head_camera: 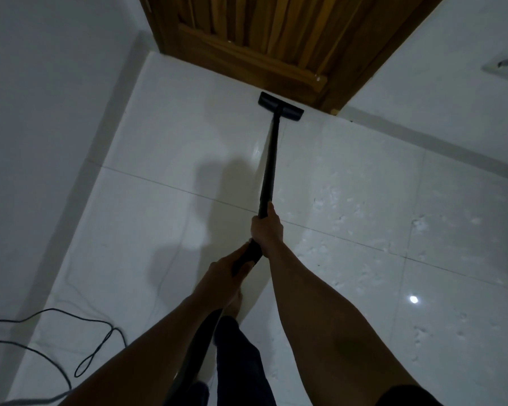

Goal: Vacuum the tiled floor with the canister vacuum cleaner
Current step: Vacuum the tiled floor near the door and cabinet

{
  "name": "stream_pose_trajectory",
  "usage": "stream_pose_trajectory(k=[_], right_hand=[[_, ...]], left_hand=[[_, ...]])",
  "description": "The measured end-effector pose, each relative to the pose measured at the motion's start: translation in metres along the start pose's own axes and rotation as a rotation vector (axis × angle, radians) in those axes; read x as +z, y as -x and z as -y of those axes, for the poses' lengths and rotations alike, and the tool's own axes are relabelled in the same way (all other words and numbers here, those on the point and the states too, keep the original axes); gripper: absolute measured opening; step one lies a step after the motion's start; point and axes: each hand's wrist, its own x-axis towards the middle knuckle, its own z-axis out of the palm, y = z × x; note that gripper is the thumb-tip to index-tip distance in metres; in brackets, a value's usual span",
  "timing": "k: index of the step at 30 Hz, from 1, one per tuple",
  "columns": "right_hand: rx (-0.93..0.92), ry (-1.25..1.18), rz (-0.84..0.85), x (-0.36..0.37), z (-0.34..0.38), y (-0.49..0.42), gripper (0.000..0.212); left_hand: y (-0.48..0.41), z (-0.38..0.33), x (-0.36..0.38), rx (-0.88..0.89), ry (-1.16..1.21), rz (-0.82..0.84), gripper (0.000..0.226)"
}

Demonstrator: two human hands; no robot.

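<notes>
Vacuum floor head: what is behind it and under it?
Right behind the floor head stands a wooden door. Under it lies the white tiled floor; the patch it covers, and any dust there, is hidden.

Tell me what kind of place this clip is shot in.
Probably a room corner in a home: a glossy white tiled floor, a wooden door set between white walls, and a wall socket near it.

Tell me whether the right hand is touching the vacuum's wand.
Touching. The head view shows the right hand gripping the black wand, fingers curled round it, just ahead of the left hand.
</notes>
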Motion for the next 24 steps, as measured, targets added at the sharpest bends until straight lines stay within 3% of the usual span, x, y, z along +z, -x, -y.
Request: stream_pose_trajectory(k=[10,24], right_hand=[[-0.053,-0.002,0.035,0.022,0.03,-0.004,0.068],[-0.069,-0.047,-0.05,0.061,-0.059,0.131,0.065]], left_hand=[[-0.001,-0.001,-0.026,0.012,0.031,-0.093,0.05],[0.139,0.053,-0.006,-0.06,0.002,-0.037,0.049]])
